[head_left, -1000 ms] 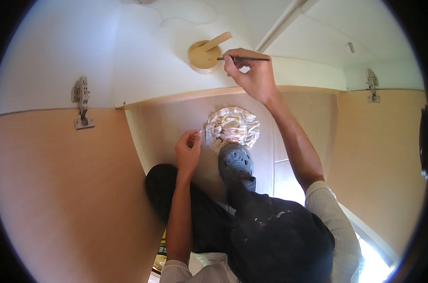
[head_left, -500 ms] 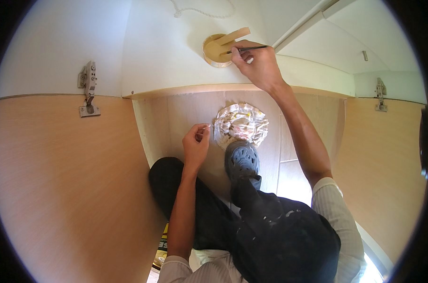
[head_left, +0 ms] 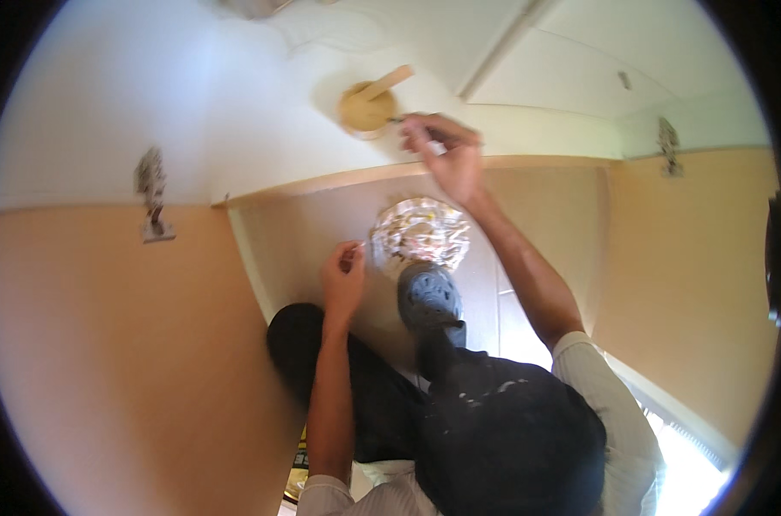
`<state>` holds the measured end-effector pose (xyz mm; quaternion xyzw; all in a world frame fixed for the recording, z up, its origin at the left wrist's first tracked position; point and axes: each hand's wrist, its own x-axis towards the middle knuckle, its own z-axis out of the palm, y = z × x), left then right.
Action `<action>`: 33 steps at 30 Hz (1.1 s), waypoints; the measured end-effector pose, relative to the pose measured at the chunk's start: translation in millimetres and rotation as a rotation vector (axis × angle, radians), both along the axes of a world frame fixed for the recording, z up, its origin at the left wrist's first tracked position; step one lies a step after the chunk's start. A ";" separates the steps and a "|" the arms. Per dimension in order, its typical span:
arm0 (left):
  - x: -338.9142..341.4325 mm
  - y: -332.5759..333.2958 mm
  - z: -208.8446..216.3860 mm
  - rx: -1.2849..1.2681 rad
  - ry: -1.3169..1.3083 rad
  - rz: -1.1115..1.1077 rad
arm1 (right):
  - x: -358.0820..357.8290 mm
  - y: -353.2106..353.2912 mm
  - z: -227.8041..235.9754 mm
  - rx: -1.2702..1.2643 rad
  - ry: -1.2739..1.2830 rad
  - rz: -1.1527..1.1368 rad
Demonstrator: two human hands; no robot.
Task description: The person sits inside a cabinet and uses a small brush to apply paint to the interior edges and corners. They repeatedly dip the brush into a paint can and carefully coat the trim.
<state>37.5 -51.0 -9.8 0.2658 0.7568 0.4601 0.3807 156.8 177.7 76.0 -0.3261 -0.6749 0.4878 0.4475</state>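
Observation:
On the white cabinet shelf stands a small round tub (head_left: 367,133) of tan paste-like paint, with a flat wooden stick (head_left: 389,82) leaning in it. My right hand (head_left: 446,146) is closed around a thin dark paintbrush (head_left: 396,119), blurred by motion; its visible end is close to the tub's right rim. Lower down, over the floor, my left hand (head_left: 345,267) is held with fingers curled and pinched together. A pale speck shows at its fingertips, too small to name. A crumpled, stained whitish cloth (head_left: 421,230) lies on the floor right of that hand.
Open wood-coloured cabinet doors flank me, the left one (head_left: 107,344) and the right one (head_left: 691,258), with metal hinges (head_left: 154,193). The shelf's wooden front edge (head_left: 322,182) runs between the tub and the floor. My grey clog (head_left: 429,292) touches the cloth.
My right hand has drawn the brush out of the tub's middle to its right rim. My left hand keeps its pinch. The whole view has shifted and blurred slightly.

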 end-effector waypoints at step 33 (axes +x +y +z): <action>4.1 -18.2 -4.7 -0.273 0.203 -0.205 | 182.2 -27.6 -64.6 -0.106 0.073 -0.739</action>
